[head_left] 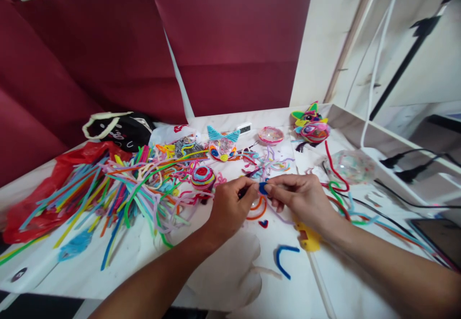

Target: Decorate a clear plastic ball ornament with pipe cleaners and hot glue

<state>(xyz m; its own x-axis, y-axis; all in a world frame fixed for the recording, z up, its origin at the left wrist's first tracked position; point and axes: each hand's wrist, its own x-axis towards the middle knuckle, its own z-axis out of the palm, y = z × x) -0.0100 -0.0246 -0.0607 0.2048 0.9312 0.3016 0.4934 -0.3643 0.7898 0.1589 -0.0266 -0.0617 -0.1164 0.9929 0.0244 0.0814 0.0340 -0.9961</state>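
Both my hands meet over the middle of the white table [223, 285]. My left hand [228, 206] and my right hand [298, 196] pinch a small blue pipe-cleaner coil [263, 188] between their fingertips. Something dark pokes out beside my left fingers; I cannot make it out. An orange pipe-cleaner loop [258, 212] and a tiny red and blue heart [264, 223] lie just below the coil. A bent blue pipe cleaner [283, 259] lies near my right forearm. A yellow tool [307, 239] sits under my right wrist.
A big heap of coloured pipe cleaners [118, 189] covers the left side over a red plastic bag [43, 189]. A black bag [124, 129], a striped ball [202, 177], a cat-face piece [222, 147], a colourful figure [312, 126], a clear globe [351, 166] and cables [396, 194] stand around.
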